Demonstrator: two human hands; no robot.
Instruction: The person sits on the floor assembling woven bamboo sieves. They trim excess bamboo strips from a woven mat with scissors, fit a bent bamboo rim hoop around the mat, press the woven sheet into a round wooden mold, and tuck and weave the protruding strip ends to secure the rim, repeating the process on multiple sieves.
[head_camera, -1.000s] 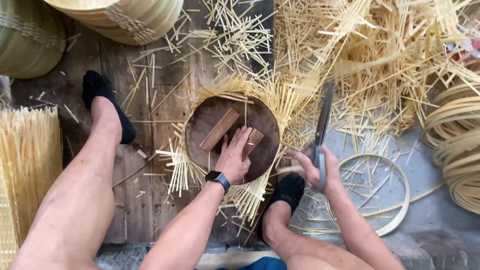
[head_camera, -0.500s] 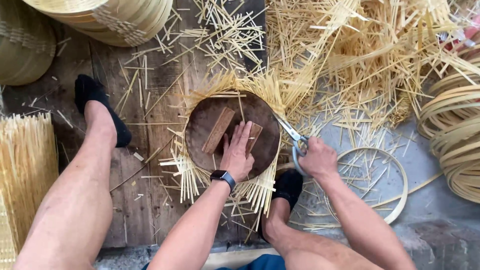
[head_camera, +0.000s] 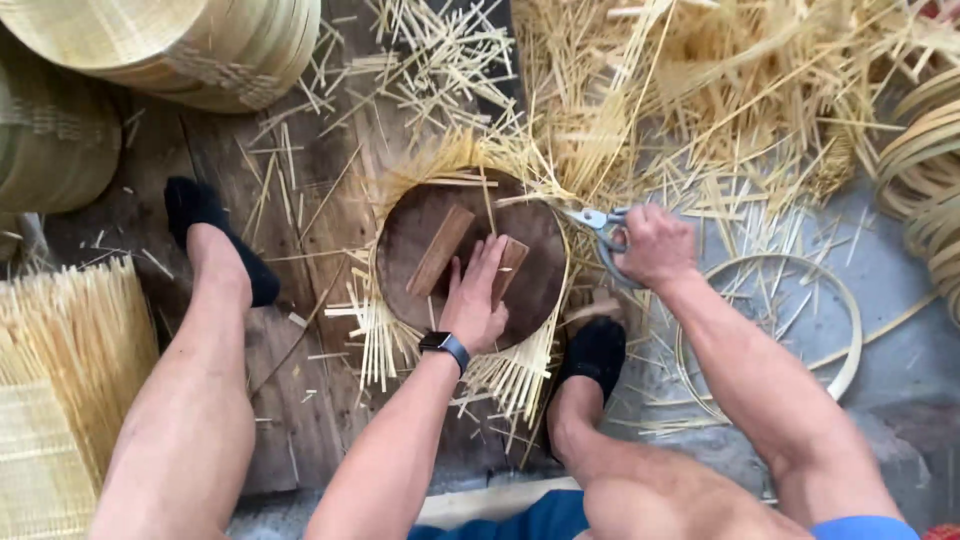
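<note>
A round dark wooden block (head_camera: 535, 290) lies on the floor between my feet, with bamboo strips fanning out from under its rim. Two short wooden sticks lie on it; the longer stick (head_camera: 441, 250) is free. My left hand (head_camera: 476, 298) presses flat on the block, over the shorter stick (head_camera: 512, 262). My right hand (head_camera: 655, 245) grips metal scissors (head_camera: 598, 228) at the block's right edge, blades pointing left toward the strips.
Woven bamboo baskets (head_camera: 180, 45) are stacked at the top left. A bundle of thin sticks (head_camera: 70, 350) stands at the left. Loose bamboo strips (head_camera: 720, 90) pile at the top right. A bamboo hoop (head_camera: 845, 330) lies under my right arm, coiled strips (head_camera: 925, 170) at the far right.
My right hand has brought the scissors down and left, from raised beside the block to its right edge. My left hand stays pressed on the block.
</note>
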